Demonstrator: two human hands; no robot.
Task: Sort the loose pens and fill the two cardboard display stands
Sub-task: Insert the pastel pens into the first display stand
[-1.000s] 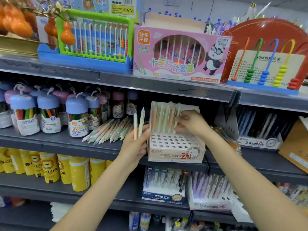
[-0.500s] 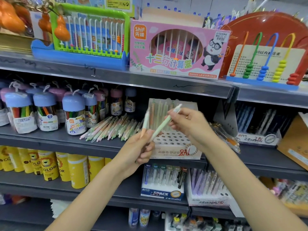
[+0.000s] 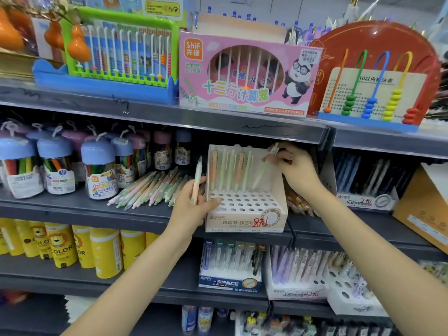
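Observation:
A cream cardboard display stand (image 3: 244,215) with a perforated top sits on the middle shelf; several pastel pens (image 3: 230,168) stand in its back row. My right hand (image 3: 294,166) pinches a green pen (image 3: 263,169) by its top, its tip down at the back row's right end. My left hand (image 3: 194,202) holds one orange-and-white pen (image 3: 196,180) upright, thumb against the stand's left front corner. A pile of loose pastel pens (image 3: 148,187) lies on the shelf left of the stand.
Jars of colour pens (image 3: 98,166) stand left of the pile. Another pen display (image 3: 366,187) and a brown carton (image 3: 421,204) sit to the right. The shelf above (image 3: 218,124) overhangs the stand closely. Lower shelves hold more pen stands (image 3: 230,267) and yellow tubes (image 3: 60,246).
My right hand took the green pen from my left hand and carried it to the stand's back row. My left hand dropped to the stand's left side with one pen.

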